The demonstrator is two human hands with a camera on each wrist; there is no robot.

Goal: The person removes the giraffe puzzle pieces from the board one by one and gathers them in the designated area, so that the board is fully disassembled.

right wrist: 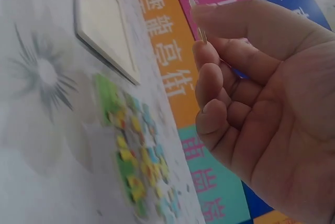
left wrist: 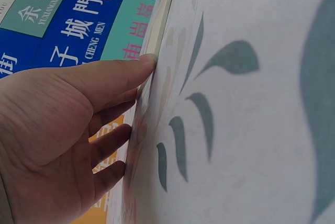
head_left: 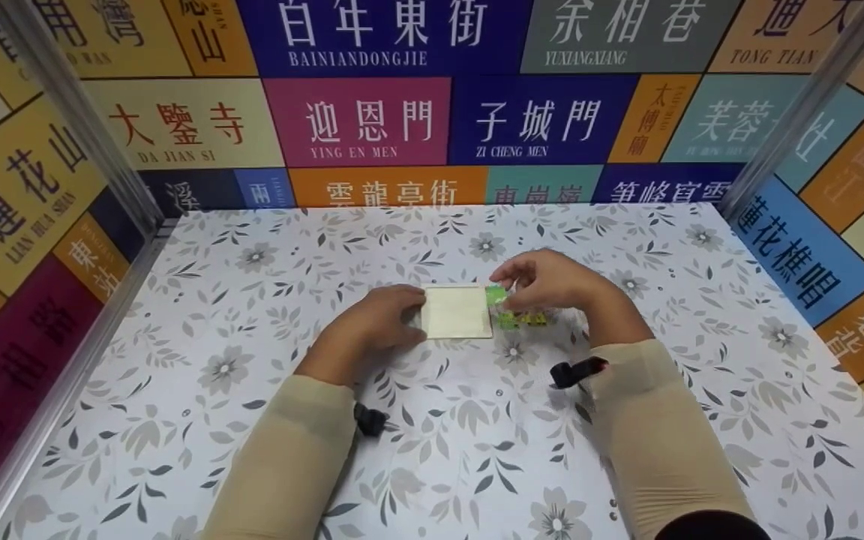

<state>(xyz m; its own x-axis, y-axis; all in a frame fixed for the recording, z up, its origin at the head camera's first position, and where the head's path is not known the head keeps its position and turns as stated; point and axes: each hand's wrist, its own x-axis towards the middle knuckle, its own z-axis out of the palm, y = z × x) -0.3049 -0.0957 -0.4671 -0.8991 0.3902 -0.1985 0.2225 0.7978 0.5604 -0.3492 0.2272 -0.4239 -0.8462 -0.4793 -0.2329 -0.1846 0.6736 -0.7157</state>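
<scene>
A cream square puzzle tray (head_left: 459, 312) with a low rim lies flat on the table. My left hand (head_left: 383, 319) holds its left side, thumb at the near corner and fingertips at the far one; the left wrist view shows the thumb (left wrist: 123, 77) against the tray's thin edge. Just past the tray's right side is my right hand (head_left: 548, 279). Its thumb and index finger pinch a thin jigsaw piece (right wrist: 202, 31), seen edge-on in the right wrist view. Below that hand lie several loose jigsaw pieces (right wrist: 131, 156), green, yellow and blue, partly hidden from the head camera.
A white cloth with grey flowers and leaves covers the table (head_left: 469, 427). Panels with large coloured lettering (head_left: 357, 124) stand along the back and both sides. Small black cameras (head_left: 370, 420) are strapped at the wrists.
</scene>
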